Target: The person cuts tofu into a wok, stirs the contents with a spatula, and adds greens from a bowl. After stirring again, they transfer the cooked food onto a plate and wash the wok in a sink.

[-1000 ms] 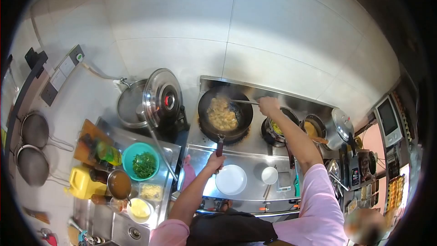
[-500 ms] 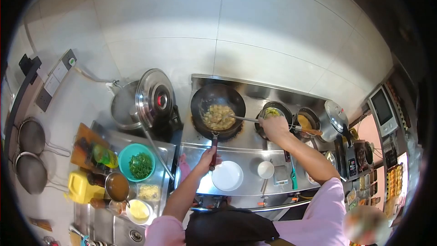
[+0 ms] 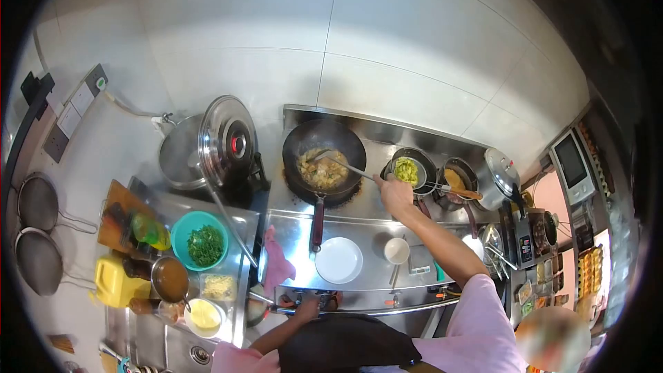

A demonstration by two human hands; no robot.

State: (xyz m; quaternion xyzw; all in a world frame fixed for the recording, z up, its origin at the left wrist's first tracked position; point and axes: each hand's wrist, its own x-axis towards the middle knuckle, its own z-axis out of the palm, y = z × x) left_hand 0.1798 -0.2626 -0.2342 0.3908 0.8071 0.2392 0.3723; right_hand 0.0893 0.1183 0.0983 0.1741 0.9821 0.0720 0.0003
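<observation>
A black wok [image 3: 324, 164] with yellowish food sits on the steel stove, its dark red handle [image 3: 317, 223] pointing toward me. My right hand [image 3: 395, 193] grips a long metal spatula [image 3: 342, 164] whose blade rests in the food. My left hand [image 3: 306, 309] is low at the stove's front edge, by the knobs, off the wok handle; what it touches is unclear. A white plate [image 3: 338, 260] and a white cup [image 3: 396, 251] lie on the steel shelf in front of the wok.
Left of the wok stands a big pot with a tilted steel lid [image 3: 228, 141]. A teal bowl of greens [image 3: 200, 240], a sauce pot [image 3: 170, 278], a yellow jug [image 3: 117, 281] and small bowls crowd the left counter. Small pots [image 3: 409, 169] and appliances stand to the right.
My left hand let go of the wok handle and dropped to the stove's front edge. My right hand pulled back toward me, the spatula still in the wok.
</observation>
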